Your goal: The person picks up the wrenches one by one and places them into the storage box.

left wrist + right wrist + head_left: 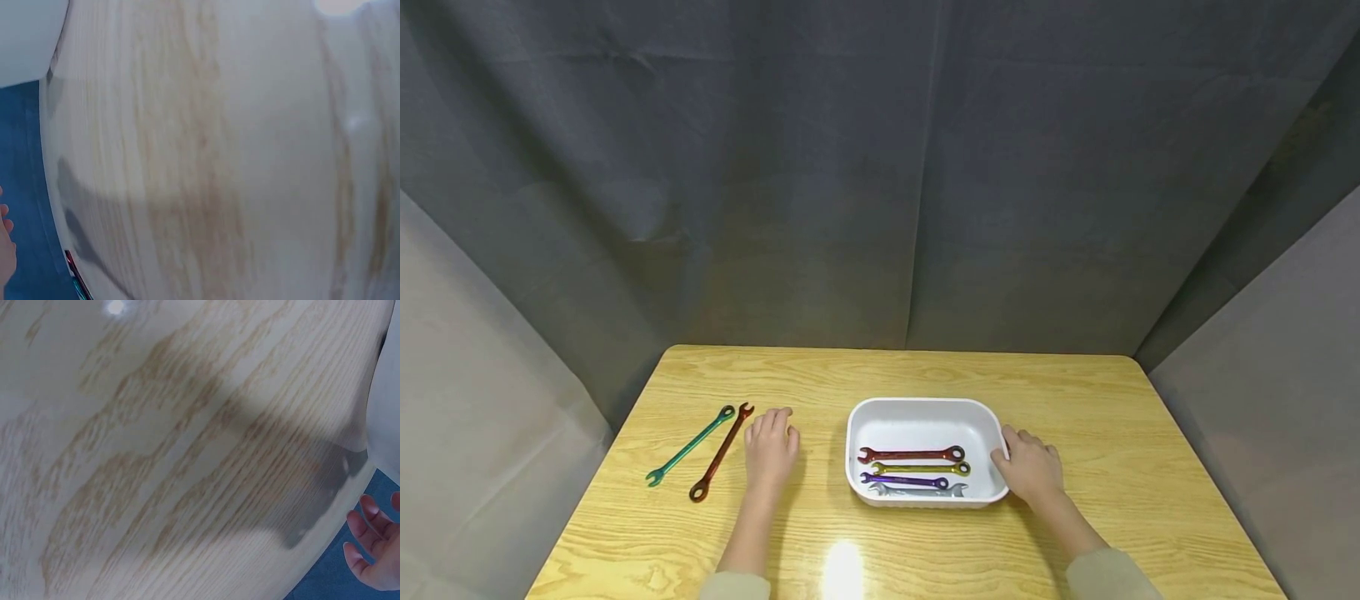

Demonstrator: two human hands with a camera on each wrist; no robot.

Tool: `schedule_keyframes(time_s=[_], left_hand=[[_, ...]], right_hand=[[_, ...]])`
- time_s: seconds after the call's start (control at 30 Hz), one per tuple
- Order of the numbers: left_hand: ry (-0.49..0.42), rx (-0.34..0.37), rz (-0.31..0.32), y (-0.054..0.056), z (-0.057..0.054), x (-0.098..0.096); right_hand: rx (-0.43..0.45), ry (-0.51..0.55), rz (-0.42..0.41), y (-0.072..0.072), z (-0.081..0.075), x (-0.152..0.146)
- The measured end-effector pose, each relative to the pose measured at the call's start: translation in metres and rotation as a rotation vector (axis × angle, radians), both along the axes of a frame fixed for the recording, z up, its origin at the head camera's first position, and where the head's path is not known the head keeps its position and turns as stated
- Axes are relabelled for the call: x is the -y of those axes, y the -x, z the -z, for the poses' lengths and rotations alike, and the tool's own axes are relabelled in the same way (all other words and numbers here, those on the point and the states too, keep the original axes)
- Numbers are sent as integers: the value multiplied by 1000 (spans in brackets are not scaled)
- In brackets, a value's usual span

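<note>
In the head view, my left hand (771,454) hovers or rests just right of a red-orange combination wrench (722,454), fingers relaxed and holding nothing. A green combination wrench (691,446) lies left of that one. My right hand (1032,468) holds the right end of a white plastic tray (925,407), its thumb over the rim and its other fingers outside. Inside the tray lie a red wrench (913,455), a yellow wrench (925,469), a purple wrench (906,481) and a silver open-end wrench (917,492), roughly parallel. The right wrist view shows loosely bent fingers (369,531) beside the tray wall.
The wood-grain table (820,375) has rounded far corners. Behind it hangs a dark grey curtain (775,208), with lighter grey panels (475,400) at both sides. A bright light reflection lies on the near tabletop.
</note>
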State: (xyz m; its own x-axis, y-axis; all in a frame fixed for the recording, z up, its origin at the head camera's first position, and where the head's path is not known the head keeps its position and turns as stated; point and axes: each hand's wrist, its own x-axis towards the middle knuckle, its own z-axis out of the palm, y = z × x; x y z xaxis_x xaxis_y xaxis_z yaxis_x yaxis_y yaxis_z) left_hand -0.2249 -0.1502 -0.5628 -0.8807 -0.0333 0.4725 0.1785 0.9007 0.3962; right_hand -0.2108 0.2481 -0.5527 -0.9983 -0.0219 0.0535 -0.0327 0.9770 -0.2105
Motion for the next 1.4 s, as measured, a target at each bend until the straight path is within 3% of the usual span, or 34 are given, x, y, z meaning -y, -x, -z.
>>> schedule_keyframes(time_s=[0.33, 0.6, 1.07, 1.4], left_hand=[[-43, -5, -74, -2, 11, 23], [-82, 120, -130, -4, 20, 42], [-108, 260, -218, -9, 32, 60], [-101, 257, -287, -5, 32, 69]], right_hand=[[7, 3, 2, -1, 1, 0], [6, 3, -1, -1, 2, -1], [-24, 8, -12, -1, 3, -2], [-35, 13, -12, -1, 4, -1]])
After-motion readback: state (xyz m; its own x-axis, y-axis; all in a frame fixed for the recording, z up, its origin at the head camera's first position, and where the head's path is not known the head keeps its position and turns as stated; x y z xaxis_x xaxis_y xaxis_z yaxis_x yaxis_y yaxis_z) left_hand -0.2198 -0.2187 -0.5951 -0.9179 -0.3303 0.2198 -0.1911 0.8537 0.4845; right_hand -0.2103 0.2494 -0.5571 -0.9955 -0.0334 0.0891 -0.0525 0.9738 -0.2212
